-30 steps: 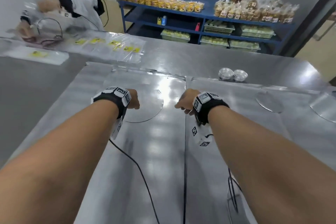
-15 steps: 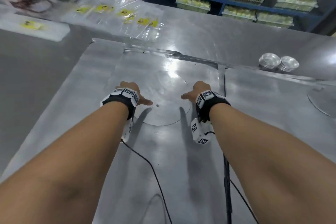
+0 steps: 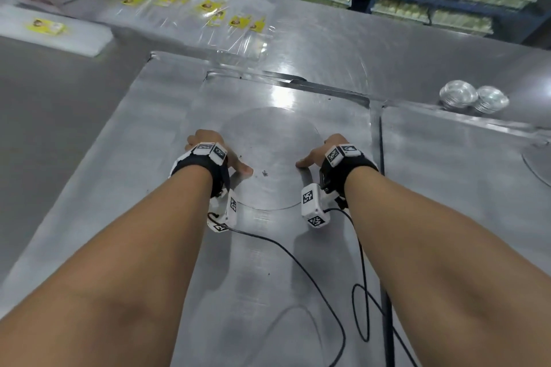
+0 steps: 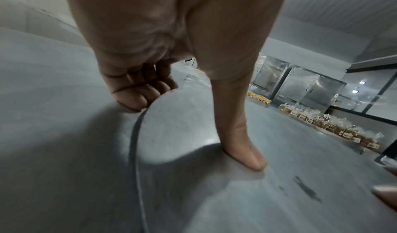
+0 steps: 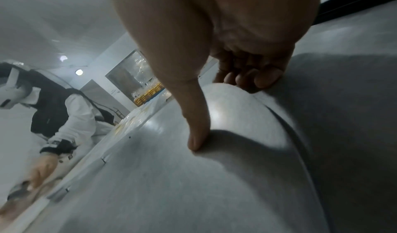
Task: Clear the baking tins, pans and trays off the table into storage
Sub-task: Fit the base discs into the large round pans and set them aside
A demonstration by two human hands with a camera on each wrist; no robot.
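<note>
Both hands grip one round flat tray (image 3: 269, 143) lying on a rectangular tray (image 3: 167, 116): left hand (image 3: 208, 147) at its left edge, right hand (image 3: 323, 152) at its right, thumbs on top, fingers curled at the rim.

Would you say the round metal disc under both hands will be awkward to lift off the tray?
Probably. The round disc lies flat with a very thin edge, so fingers must pry under its rim. It looks stiff, light, and smooth, so likely to slide on the tray.
</note>
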